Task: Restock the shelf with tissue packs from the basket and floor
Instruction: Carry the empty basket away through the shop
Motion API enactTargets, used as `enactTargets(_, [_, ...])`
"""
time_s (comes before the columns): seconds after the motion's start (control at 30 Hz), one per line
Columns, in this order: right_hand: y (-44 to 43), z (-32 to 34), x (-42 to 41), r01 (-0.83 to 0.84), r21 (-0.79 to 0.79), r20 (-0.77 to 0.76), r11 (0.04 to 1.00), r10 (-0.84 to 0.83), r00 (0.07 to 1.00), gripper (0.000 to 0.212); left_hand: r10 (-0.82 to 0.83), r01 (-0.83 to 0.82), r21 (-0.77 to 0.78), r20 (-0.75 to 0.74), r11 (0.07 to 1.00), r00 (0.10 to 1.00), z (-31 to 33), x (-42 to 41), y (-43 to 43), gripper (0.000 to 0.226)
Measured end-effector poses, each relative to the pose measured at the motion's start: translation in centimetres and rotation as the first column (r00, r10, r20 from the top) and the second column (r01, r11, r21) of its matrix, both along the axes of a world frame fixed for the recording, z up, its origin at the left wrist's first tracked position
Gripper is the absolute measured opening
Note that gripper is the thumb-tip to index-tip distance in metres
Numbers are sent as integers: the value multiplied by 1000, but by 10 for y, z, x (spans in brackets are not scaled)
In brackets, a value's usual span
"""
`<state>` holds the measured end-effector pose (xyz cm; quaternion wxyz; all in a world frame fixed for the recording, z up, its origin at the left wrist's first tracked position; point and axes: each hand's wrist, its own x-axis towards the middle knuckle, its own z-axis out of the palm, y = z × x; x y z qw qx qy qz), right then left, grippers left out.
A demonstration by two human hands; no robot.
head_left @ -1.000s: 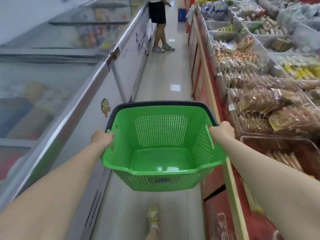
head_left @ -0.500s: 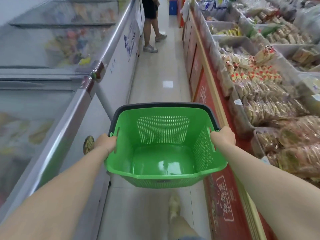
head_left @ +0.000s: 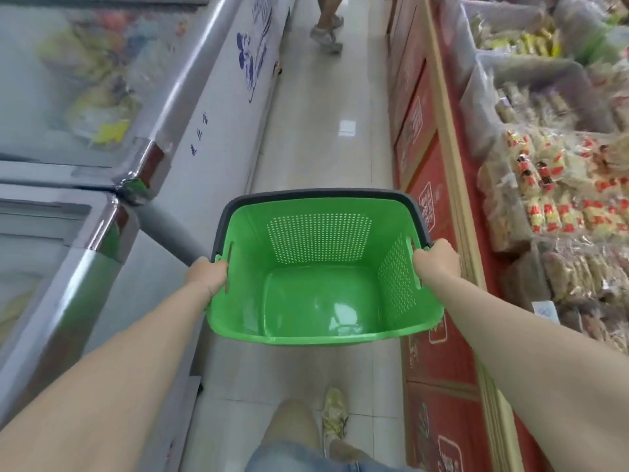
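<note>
Supermarket aisle of pale floor tiles [head_left: 306, 148], hemmed on the left by glass-topped chest freezers [head_left: 218, 107] with blue lettering on white sides, and on the right by red-panelled display counters [head_left: 439, 335] topped with clear bins [head_left: 561, 199] of wrapped snacks, blurred in places. Held out in mid-air over the tiles, between freezer and counter and touching neither: green plastic basket [head_left: 318, 236], perforated walls, dark grey band [head_left: 320, 193] round the far rim, glossy bottom in plain sight with light reflected on it. Mouth turned up toward the camera. Gripped on both sides: left hand [head_left: 206, 275] curled on the left rim just beside a handle slot; right hand [head_left: 437, 262] closed round the right rim at the matching slot, back of the hand up. Both forearms bare, stretched forward from the lower corners. Below the basket, a knee in denim shorts [head_left: 289, 451] and a pale yellowish shoe [head_left: 335, 413] planted on the tiles. At the top of the aisle, well apart from the basket, another person's lower legs and grey sneakers [head_left: 326, 34], cut off at the frame edge. White square marking [head_left: 347, 127] on the floor between those feet and the basket.
</note>
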<state>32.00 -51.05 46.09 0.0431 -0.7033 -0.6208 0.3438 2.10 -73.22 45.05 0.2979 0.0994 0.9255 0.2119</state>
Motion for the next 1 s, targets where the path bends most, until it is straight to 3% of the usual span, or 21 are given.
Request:
enactTargets(0.43, [136,-86,-134,87,-151,105,985,-72,992,36,47,-32,-82,192,996,980,-86,-138,151,32])
enactTargets(0.7, [202,-167,-187,167,-250,128,954,-139,982,46,87,-65,-94,258,993,962,-168,-182,220,12])
enactTargets(0.9, [245,-248,-212,209,-271,145,940,-174,974,41,105,-61,-170,266,984,958,-245,-203,262,41])
enactTargets(1.0, [259,-288,-218,205,-293,150,934,-167,975,38,109,-56,-208,254,977,961,-286,-210,277,42])
